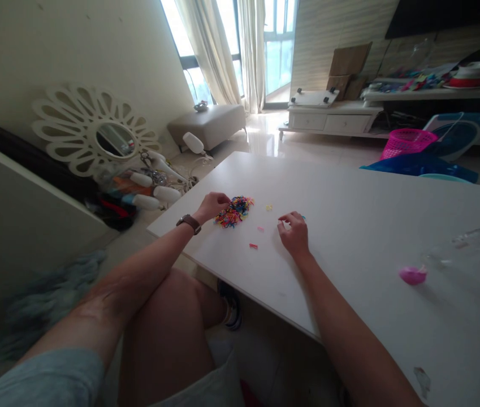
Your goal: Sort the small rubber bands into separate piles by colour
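A pile of small, brightly coloured pieces [235,213], which look like little rubber bands, lies on the white table [333,198]. At the pile's left edge is my left hand [213,207], its fingertips pinched together over the pieces; what is between them is too small to make out. My right hand [294,233] rests to the right of the pile, fingers curled and thumb close to the index finger, with any held item hidden. Between the hands lie a red piece [254,246], a pink piece [260,229] and some yellow pieces [269,208]. A bit of teal shows behind my right hand.
On the table's right stand a pink object [413,275] and a clear plastic container [439,257]. A blue item [422,164] and a pink basket [409,141] are beyond the far edge. Left of the table is a lamp with white shades [167,194].
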`<action>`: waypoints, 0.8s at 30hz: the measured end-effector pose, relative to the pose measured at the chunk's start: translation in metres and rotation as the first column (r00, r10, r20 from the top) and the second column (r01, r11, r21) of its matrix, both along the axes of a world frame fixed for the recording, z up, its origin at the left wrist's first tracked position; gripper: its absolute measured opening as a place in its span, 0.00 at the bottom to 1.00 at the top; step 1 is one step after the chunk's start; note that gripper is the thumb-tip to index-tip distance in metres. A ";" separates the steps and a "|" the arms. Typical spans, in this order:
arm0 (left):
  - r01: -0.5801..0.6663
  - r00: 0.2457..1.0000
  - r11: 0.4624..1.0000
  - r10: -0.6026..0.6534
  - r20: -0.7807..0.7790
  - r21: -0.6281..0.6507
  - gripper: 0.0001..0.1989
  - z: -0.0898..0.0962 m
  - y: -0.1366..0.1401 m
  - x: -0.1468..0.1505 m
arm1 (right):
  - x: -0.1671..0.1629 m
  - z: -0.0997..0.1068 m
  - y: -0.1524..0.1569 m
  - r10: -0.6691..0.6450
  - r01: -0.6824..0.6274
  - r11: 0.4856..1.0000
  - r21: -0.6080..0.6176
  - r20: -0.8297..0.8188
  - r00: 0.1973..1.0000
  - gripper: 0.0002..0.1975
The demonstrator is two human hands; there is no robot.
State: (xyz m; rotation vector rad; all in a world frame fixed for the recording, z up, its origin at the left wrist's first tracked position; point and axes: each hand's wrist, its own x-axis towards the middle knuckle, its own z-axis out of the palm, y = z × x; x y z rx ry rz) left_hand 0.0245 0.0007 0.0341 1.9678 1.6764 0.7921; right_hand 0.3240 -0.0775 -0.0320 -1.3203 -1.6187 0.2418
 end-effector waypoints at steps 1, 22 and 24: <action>0.016 1.000 1.000 -0.016 0.025 0.000 0.10 0.000 -0.001 0.000 | -0.001 0.001 0.000 0.005 -0.005 1.000 0.000 -0.006 1.000 0.06; 0.530 0.719 0.819 -0.297 0.628 -0.219 0.20 -0.009 -0.031 0.100 | -0.005 0.017 -0.008 0.190 -0.182 0.980 0.075 -0.118 0.975 0.06; 0.506 0.716 0.835 -0.266 0.645 -0.217 0.20 -0.016 -0.027 0.102 | 0.008 0.015 0.000 0.086 -0.080 0.995 0.059 -0.098 0.991 0.05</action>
